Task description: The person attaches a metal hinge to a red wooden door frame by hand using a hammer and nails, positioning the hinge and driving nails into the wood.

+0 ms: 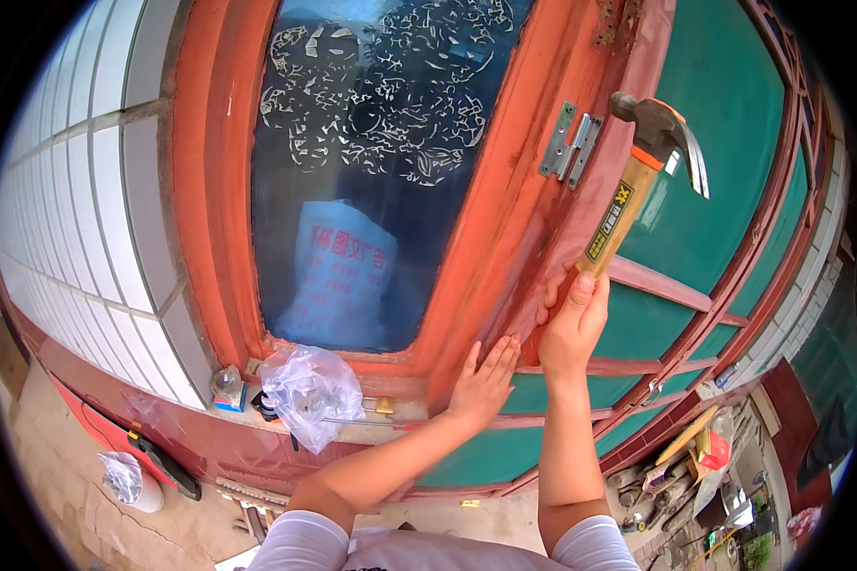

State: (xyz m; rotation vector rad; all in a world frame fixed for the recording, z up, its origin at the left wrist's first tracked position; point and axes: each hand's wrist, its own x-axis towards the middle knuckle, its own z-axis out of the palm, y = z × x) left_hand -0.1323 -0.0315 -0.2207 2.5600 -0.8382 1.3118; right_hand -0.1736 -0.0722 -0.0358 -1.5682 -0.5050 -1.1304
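My right hand (574,328) grips the wooden handle of a claw hammer (621,211), held upright with its metal head at the top. The hammer's head is beside the reddish-brown edge of a green-panelled door (724,124). My left hand (486,383) lies with fingers stretched out against the lower part of that wooden edge, holding nothing. Above both hands, a metal hinge (569,147) joins the door's edge to the orange window frame (490,205).
On the sill below the glass are a clear plastic bag (314,390), a brass padlock (379,405) and a small jar (227,383). White tiles (76,219) cover the left wall. Firewood (681,476) and clutter lie at lower right. A white bucket (143,493) stands at lower left.
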